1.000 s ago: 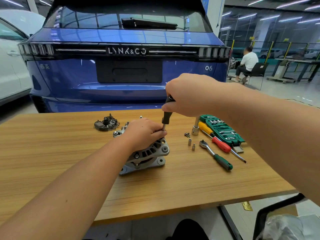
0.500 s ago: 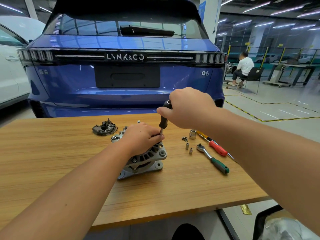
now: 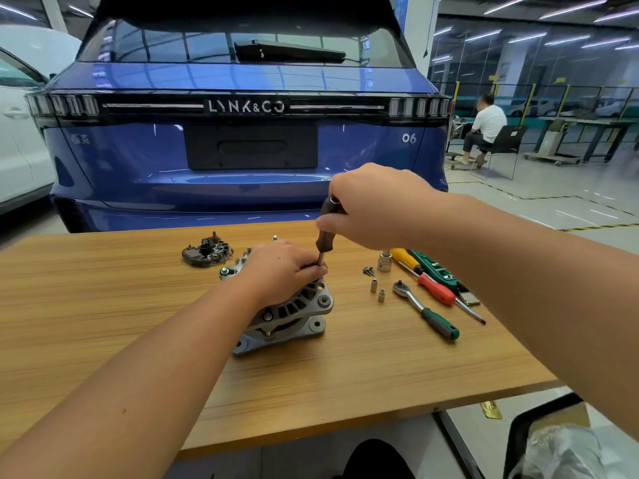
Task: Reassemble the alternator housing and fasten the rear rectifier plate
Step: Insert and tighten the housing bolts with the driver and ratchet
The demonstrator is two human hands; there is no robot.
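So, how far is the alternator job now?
Done, it seems: the two halves of the alternator housing sit together on the table. In hand: the right hand grips the dark-handled driver, upright at the housing's top edge, while the left hand steadies its shaft. Left: the rectifier plate lies apart, not fitted; loose screws wait nearby.

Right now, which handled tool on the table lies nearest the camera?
The green-handled ratchet; the red-handled screwdriver and yellow-handled screwdriver lie farther back.
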